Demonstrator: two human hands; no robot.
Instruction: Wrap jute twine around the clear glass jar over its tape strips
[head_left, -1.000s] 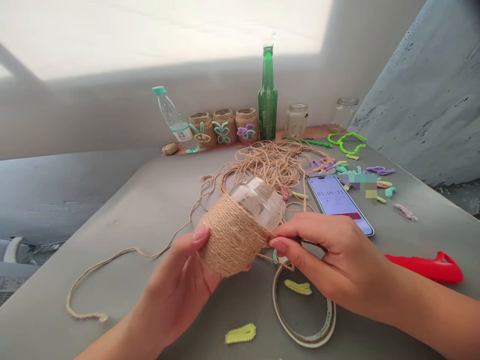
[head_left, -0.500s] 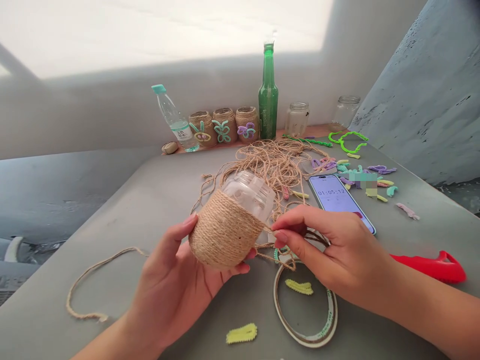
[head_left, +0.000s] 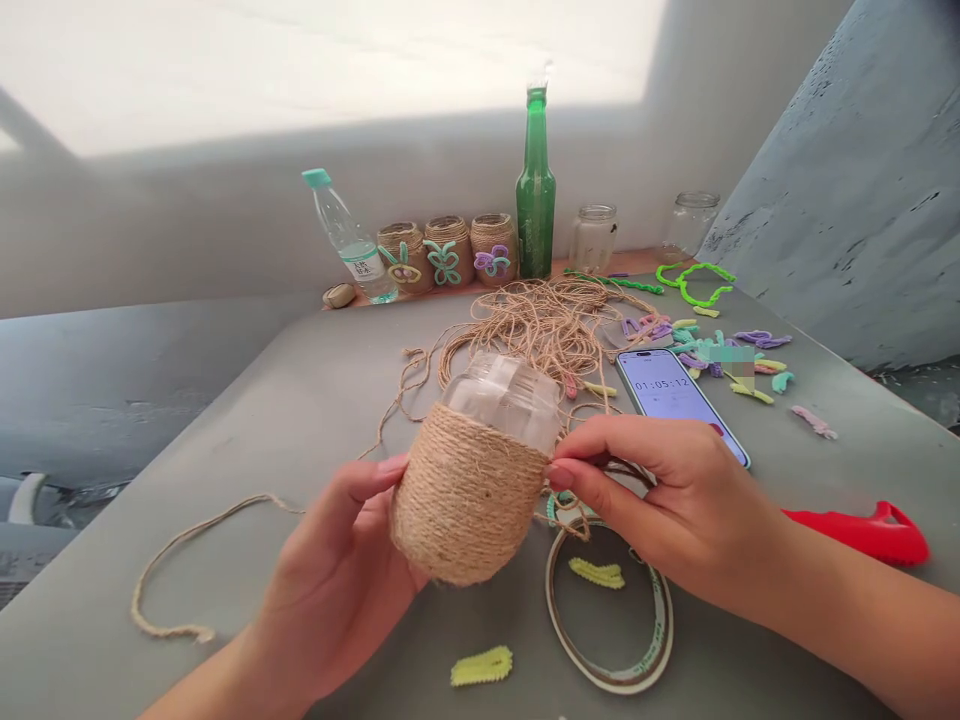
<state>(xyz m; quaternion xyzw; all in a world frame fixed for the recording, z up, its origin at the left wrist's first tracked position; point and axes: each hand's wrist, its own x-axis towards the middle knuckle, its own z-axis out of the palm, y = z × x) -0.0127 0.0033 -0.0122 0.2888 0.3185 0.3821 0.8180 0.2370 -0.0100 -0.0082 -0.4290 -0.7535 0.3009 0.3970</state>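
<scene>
A clear glass jar [head_left: 501, 393] leans in front of me, its lower part wrapped in jute twine [head_left: 465, 495] and its upper glass bare. My left hand [head_left: 341, 570] grips the jar's left side, thumb on the wrapping and the other fingers hidden behind. With thumb and forefinger, my right hand [head_left: 652, 490] pinches the twine at the upper right edge of the wrapping, close against the jar. Behind the jar lies a tangled heap of loose twine [head_left: 536, 320]. Below my right hand is a roll of double-sided tape [head_left: 664, 650], with a yellow fuzzy piece [head_left: 596, 573] inside its ring.
Along the wall stand a water bottle [head_left: 349, 240], several twine-wrapped jars [head_left: 448, 250], a green bottle [head_left: 535, 200] and bare glass jars [head_left: 596, 240]. To the right lie a phone [head_left: 675, 400], coloured fuzzy pieces [head_left: 761, 340] and a red-handled tool [head_left: 862, 535].
The jar has moved slightly right and down and stands more upright. My left fingertips no longer show beneath it. The free twine between jar and right hand has become shorter.
</scene>
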